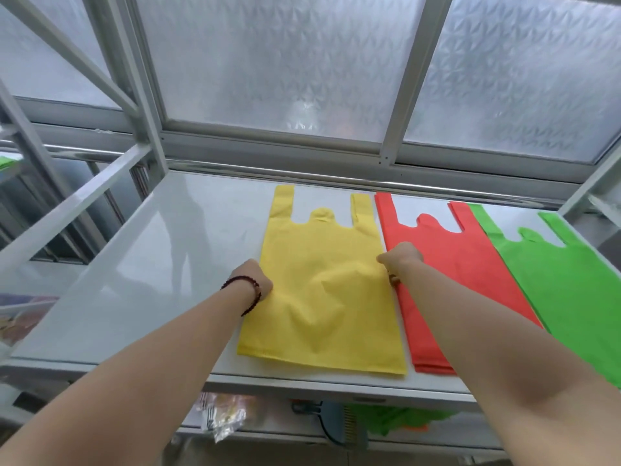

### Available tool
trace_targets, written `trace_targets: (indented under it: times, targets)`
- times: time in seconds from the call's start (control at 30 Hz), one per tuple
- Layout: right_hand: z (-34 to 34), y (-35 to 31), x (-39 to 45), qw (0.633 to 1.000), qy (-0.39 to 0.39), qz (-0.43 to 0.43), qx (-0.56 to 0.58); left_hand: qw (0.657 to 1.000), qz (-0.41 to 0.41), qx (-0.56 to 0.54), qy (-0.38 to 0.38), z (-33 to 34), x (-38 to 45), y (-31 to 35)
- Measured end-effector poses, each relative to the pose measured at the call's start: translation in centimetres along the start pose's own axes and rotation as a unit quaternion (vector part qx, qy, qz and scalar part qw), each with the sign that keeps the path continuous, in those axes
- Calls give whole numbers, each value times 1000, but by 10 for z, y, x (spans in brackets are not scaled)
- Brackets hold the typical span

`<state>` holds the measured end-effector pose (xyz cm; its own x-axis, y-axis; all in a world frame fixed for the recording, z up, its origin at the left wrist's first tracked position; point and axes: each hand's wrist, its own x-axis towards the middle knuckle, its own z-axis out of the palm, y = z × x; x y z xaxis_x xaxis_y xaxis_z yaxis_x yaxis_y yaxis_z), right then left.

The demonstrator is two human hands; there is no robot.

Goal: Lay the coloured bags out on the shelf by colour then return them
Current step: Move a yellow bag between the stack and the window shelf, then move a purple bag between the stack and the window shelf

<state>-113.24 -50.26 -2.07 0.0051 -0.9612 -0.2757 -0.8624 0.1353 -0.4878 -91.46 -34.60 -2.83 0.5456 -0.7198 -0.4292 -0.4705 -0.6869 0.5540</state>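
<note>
Three flat bags lie side by side on the white shelf [141, 274], handles toward the window. The yellow bag [322, 297] is in the middle, slightly wrinkled. To its right lies the red bag [447, 264], then the green bag [568, 290] at the far right. My left hand [253, 279], with a dark bead bracelet on the wrist, pinches the yellow bag's left edge. My right hand [401, 258] pinches its right edge, beside the red bag. Both arms reach in from below.
Frosted window panes [285, 62] stand behind the shelf. A white metal frame post [141, 105] rises at the back left. On the lower shelf lie more green bags [400, 422], a blue dustpan and brush [332, 422] and a clear plastic packet [225, 422].
</note>
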Motion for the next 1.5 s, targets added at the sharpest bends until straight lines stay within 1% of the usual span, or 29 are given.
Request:
trace_targets:
  times: [0.13,0.2,0.23,0.3,0.37,0.43,0.57,0.7,0.8,0.9,1.0,1.17,1.33,1.5]
  targets:
    - [-25,-11,-17,999,-3,-25,-38,996,-54,55,-37,-21,-18,3]
    - [-40,-26,-30,996,-20,-59,-60,991,-39,120,-45,-41,-28,9]
    - [-46,-36,-38,992,-32,-84,-90,987,-21,150,-46,-53,-32,11]
    - [-56,-56,-53,975,-50,-158,-150,981,18,191,-21,-78,-40,9]
    - [-59,-75,-71,952,-51,-239,-182,976,42,208,41,-102,-52,0]
    - [-59,-91,-91,928,-55,-310,-197,969,45,224,94,-121,-66,-18]
    - [-46,-120,-131,876,-74,-414,-237,962,10,223,160,-148,-114,-63]
    - [-24,-149,-180,823,-76,-512,-232,953,-23,188,236,-165,-173,-105]
    - [-1,-168,-222,782,-83,-574,-228,946,-53,171,270,-173,-219,-135]
    - [26,-182,-267,738,-105,-628,-224,941,-82,170,282,-179,-259,-170]
    - [52,-193,-313,700,-131,-668,-215,931,-128,166,298,-181,-295,-204]
    - [92,-212,-391,666,-178,-699,-190,916,-160,164,328,-188,-346,-264]
    - [138,-235,-465,654,-199,-707,-183,915,-180,164,323,-206,-377,-331]
    - [191,-272,-540,648,-192,-712,-189,914,-173,173,323,-247,-407,-406]
